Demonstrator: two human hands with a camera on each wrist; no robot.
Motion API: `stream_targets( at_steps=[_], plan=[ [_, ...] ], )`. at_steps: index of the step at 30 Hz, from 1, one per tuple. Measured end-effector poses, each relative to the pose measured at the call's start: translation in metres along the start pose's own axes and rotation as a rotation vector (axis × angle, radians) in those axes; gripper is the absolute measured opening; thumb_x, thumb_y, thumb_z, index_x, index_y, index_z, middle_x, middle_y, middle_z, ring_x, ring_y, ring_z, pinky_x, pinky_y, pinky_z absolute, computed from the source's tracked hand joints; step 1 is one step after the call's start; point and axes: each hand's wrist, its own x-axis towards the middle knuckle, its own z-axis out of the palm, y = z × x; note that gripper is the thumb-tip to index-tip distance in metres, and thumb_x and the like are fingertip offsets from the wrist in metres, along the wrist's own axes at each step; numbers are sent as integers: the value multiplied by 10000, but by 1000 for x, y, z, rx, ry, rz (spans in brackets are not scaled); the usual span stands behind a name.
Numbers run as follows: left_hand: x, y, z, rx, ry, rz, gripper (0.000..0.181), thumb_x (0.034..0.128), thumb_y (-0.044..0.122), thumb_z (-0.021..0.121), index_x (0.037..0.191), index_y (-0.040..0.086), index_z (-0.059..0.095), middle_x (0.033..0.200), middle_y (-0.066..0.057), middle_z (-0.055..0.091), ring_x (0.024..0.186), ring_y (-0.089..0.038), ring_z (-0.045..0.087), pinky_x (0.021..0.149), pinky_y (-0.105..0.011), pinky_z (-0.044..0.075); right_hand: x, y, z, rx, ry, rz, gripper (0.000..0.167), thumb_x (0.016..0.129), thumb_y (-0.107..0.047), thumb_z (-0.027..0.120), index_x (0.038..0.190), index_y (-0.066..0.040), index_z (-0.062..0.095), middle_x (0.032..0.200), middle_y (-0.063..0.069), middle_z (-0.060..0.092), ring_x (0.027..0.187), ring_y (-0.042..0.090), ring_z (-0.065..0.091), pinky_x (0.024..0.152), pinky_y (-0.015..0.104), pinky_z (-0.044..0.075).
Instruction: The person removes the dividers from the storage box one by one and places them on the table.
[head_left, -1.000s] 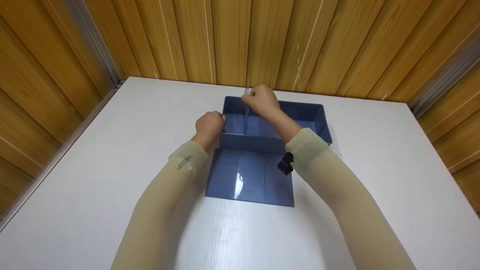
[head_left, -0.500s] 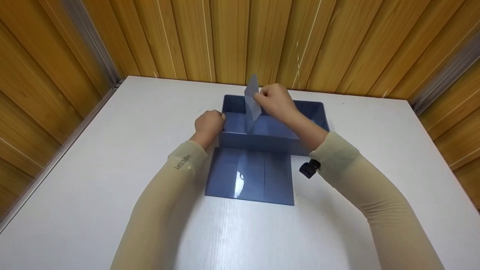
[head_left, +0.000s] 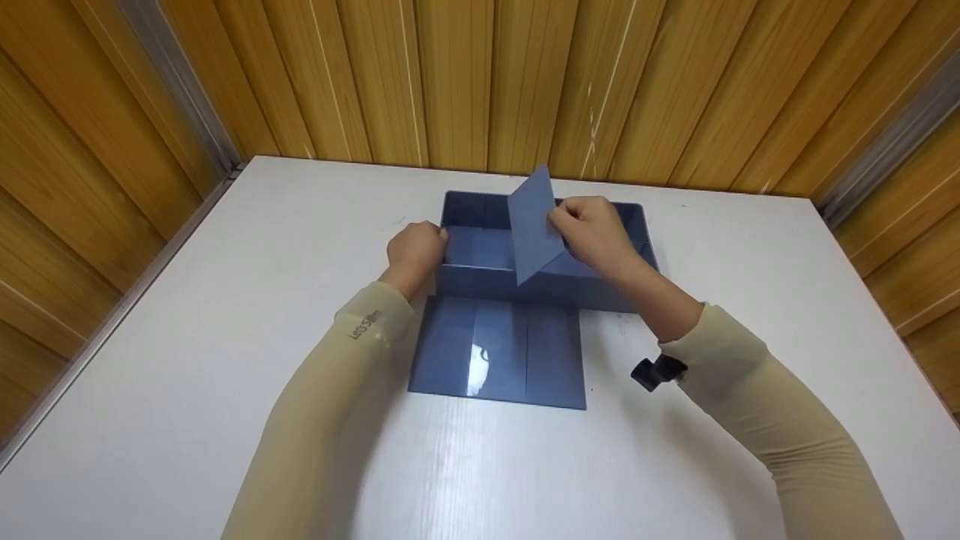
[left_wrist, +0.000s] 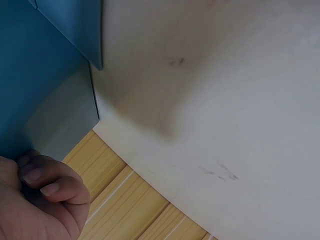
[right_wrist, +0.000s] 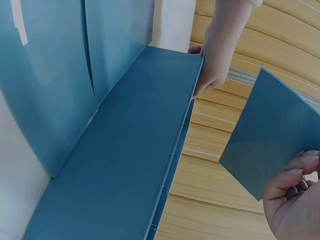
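Note:
A long blue open-topped box (head_left: pixel 480 282) stands on the white table. My left hand (head_left: pixel 416 250) grips its left end wall at the rim, fingers curled. My right hand (head_left: pixel 598 234) pinches the edge of a thin flat blue divider panel (head_left: pixel 531 225), which is held tilted above the box's middle. In the right wrist view the divider (right_wrist: pixel 270 132) shows apart from the box's long side wall (right_wrist: pixel 120 135), with the thumb and fingers on one edge. The left wrist view shows the curled left hand (left_wrist: pixel 47 197) against the blue box wall (left_wrist: pixel 35 100).
A glossy flat blue panel (head_left: pixel 499 352) with seam lines lies on the white table (head_left: pixel 315 217) along the box's front. Wood-look slatted walls (head_left: pixel 457 82) rise behind and at both sides. A black wrist camera (head_left: pixel 658 372) sits on the right sleeve.
The right hand has lifted the divider up out of the box, moving it right and nearer while turning its face into view. The left hand stays on the box's left end.

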Motion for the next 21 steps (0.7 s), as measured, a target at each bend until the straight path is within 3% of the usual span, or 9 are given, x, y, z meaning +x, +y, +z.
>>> stream_targets(
  at_steps=[3,8,21],
  plan=[
    [0,-1,0,0,-1,4,432,1076,313,431,1059,48,772,1092,-139,781,891,-269,660,894,-464,574,-8,4,-5,96,4,44,347,962,-131,531,620,-153,484,458,-130,333,429,31,290,463,215,259],
    [1,-1,1,-2,2,8,436,1074,313,430,1035,45,771,1079,-137,783,851,-251,623,883,-463,575,-21,12,-13,153,31,73,376,996,-161,546,629,-160,466,476,-127,340,440,35,297,465,213,266],
    [3,1,3,17,8,12,436,1076,321,436,1035,42,768,1081,-144,783,919,-292,702,879,-470,582,-70,41,-30,49,120,72,397,1040,-171,532,654,-112,462,523,-108,375,479,31,343,467,193,284]
  ],
)
